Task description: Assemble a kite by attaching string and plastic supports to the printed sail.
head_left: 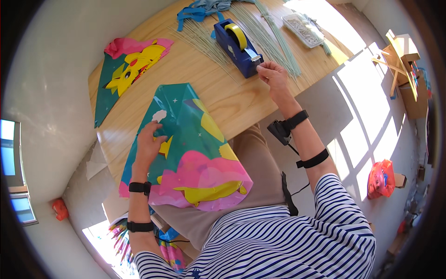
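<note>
Head view shows the right hand (273, 74) at the cutter end of a blue tape dispenser (238, 46), thumb and forefinger pinched together where the tape comes off; the strip itself is too thin to make out, so it probably grips the tape end, though I cannot be sure. The dispenser stands on the far part of the bench (232, 102), carrying a yellow tape roll (237, 35).

The left hand (148, 146) lies flat, fingers spread, on a teal kite sheet (190, 149) printed with pink and yellow shapes. That sheet lies on the near edge of the bench, its wide end hanging over onto the person's lap.

A second kite sheet (125, 69), teal with pink and yellow, lies at the far left. Thin pale sticks (209, 44) fan out left of the dispenser and more lie to its right, a blue strip bundle (195, 11) is at the far edge, and a clear tray (304, 29) sits far right.

Risks, as I judge them: the overhanging sheet could slide off if the left hand lifts; a one-handed pull could drag the dispenser across the sticks; loose tape could curl and stick to itself or crease the thin film.
</note>
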Demonstrator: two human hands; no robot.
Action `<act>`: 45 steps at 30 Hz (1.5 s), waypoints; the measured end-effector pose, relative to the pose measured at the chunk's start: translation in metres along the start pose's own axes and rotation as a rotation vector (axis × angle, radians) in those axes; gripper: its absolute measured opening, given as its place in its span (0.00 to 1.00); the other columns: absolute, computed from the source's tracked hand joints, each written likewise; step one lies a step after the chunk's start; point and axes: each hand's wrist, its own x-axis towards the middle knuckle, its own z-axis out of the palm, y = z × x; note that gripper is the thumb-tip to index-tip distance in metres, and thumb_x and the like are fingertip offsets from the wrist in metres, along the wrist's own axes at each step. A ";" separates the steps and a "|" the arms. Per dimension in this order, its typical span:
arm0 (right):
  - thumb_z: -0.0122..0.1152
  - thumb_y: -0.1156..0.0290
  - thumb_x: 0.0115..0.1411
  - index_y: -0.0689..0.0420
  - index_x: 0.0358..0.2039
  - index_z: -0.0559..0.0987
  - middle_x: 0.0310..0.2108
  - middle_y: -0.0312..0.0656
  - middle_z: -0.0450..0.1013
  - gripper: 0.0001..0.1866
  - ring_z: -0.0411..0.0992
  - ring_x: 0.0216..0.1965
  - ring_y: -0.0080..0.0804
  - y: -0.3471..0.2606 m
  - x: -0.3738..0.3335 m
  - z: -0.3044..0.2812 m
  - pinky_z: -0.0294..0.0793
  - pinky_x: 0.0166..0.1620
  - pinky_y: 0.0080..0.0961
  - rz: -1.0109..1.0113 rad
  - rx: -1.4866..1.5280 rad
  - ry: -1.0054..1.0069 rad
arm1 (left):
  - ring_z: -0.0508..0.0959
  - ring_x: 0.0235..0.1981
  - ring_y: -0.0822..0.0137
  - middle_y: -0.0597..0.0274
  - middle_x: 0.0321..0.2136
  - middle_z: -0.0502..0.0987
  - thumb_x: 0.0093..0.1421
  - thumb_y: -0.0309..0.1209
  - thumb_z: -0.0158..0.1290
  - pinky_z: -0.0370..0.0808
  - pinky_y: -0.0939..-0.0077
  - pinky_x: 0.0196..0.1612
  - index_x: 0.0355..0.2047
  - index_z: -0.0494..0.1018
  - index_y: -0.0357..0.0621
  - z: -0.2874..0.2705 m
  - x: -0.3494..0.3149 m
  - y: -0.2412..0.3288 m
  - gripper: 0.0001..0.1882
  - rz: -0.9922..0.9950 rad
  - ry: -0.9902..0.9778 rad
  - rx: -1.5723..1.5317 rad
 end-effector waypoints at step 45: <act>0.61 0.81 0.53 0.61 0.27 0.76 0.22 0.33 0.72 0.02 0.69 0.25 0.19 -0.031 -0.031 0.013 0.69 0.31 0.19 -0.248 -0.684 0.047 | 0.77 0.29 0.75 0.66 0.30 0.79 0.57 0.24 0.59 0.77 0.81 0.35 0.38 0.77 0.38 -0.028 0.124 0.030 0.08 -0.311 0.037 -1.043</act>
